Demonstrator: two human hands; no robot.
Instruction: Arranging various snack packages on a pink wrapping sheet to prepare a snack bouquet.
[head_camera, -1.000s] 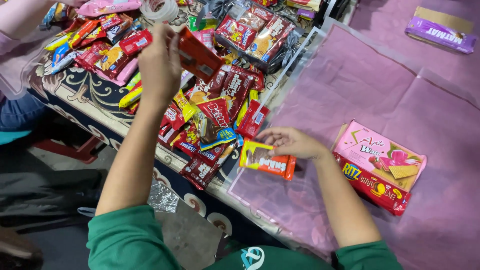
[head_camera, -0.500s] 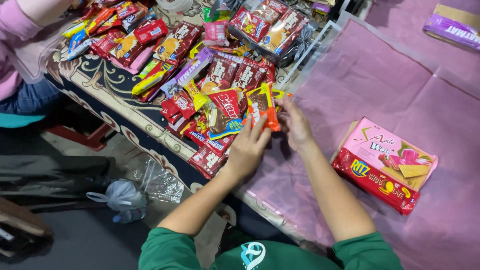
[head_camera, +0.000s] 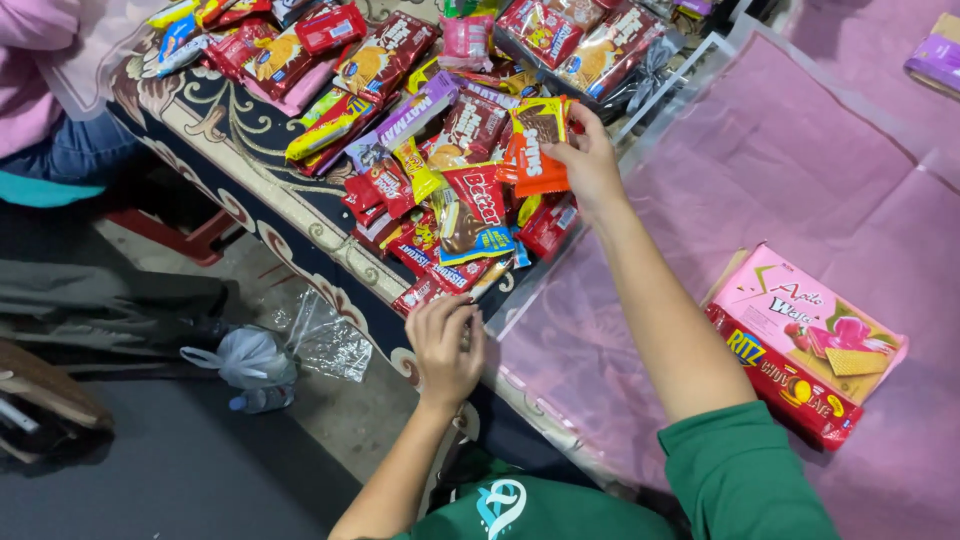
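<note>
Where the packet sits: while the person leans over the table edge, an orange snack packet (head_camera: 538, 150) is pinched in the right hand (head_camera: 590, 165), lifted just above the heap of wrapped snacks (head_camera: 440, 150) near its right margin.
Right fingers: closed on the packet's right edge, thumb in front, the rest behind it.
Long axis: the packet stands nearly upright, its length running toward and away from the person, its face turned to the left.
Which way it lies: the packet extends left from the fingertips, out over the heap; the pink sheet (head_camera: 800, 170) lies to the right of that hand.
Left hand (head_camera: 445, 345): curled at the near table edge (head_camera: 300, 235), fingertips touching a red wrapper (head_camera: 425, 292) at the heap's near rim; whether it grips it I cannot tell.
Nearer hand: the right, since it already holds the packet; the left is well apart, lower down.
Beside the right forearm: two stacked boxes (head_camera: 800, 340), pink on red, on the sheet.
</note>
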